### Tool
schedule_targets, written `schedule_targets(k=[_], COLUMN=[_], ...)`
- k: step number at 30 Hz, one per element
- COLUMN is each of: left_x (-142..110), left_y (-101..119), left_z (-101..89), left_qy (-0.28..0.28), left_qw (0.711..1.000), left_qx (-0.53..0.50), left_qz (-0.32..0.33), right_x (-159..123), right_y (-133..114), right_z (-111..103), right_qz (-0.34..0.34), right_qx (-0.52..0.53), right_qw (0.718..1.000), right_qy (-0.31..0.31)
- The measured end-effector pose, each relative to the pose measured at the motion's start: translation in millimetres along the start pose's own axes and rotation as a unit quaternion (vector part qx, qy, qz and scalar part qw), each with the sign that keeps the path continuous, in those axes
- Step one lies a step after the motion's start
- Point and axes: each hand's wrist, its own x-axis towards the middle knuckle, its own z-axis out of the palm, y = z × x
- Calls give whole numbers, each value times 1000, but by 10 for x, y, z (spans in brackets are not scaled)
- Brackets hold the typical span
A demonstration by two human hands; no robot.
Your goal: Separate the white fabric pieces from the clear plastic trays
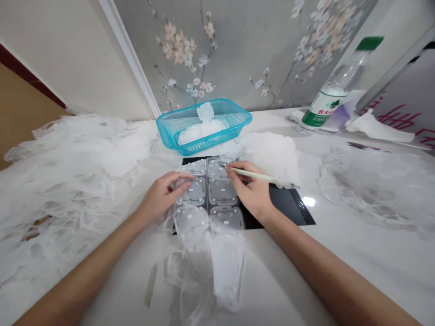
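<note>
A translucent sheet of rounded rectangular silicone-like pieces [222, 192] lies over a black mat [290, 208] and hangs down toward me past its near edge. My left hand [166, 190] rests on the sheet's left side, fingers stretched out and a little apart. In my right hand [249, 188] is a thin pale stick-like tool [253, 174], held like a pen. Its tip meets the upper right piece of the sheet. Whether the tip is a blade or a point is too small to tell.
A blue plastic basket [204, 147] holding white pieces stands behind the mat. Tangled translucent scraps [84, 154] spread across the left, with another pile [380, 185] at right. A white stack [272, 154] sits behind my right hand. A green-capped water bottle [326, 99] stands back right.
</note>
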Motion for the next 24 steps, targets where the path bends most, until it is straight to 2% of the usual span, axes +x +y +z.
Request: schedule_targets(k=[2, 4, 6, 8, 10, 13, 16, 18, 20, 22, 24], left_x=[4, -9, -38, -78, -122, -173, -199, -203, -188, -141, -56], left_y=[6, 43, 111, 193, 266, 315, 293, 273, 269, 284, 310], left_z=[-61, -91, -75, -8, 103, 282, 341, 287, 202, 142, 148], left_qy=[23, 81, 154, 187, 152, -1, -145, -201, -238, -248, -188], left_qw=[993, 971, 945, 937, 955, 976, 960, 949, 943, 946, 970], left_qx=[116, 224, 287, 293, 247, 184, 184, 180, 166, 141, 105], left_qz=[1, -10, -13, 14, 62, 120, 154, 161, 163, 152, 112], right_x=[34, 60, 71, 66, 52, 33, 26, 29, 38, 49, 62], right_y=[39, 65, 72, 68, 63, 65, 74, 79, 81, 80, 76], right_z=[8, 17, 23, 22, 16, 12, 23, 31, 33, 28, 18], right_qz=[90, 142, 154, 134, 98, 77, 109, 122, 118, 111, 114], right_qx=[73, 128, 151, 126, 63, 23, 71, 89, 83, 68, 70], right_qw=[993, 982, 976, 983, 993, 997, 991, 989, 990, 992, 991], right_qy=[-2, -16, -25, -21, -4, 3, -9, -8, -3, 4, 13])
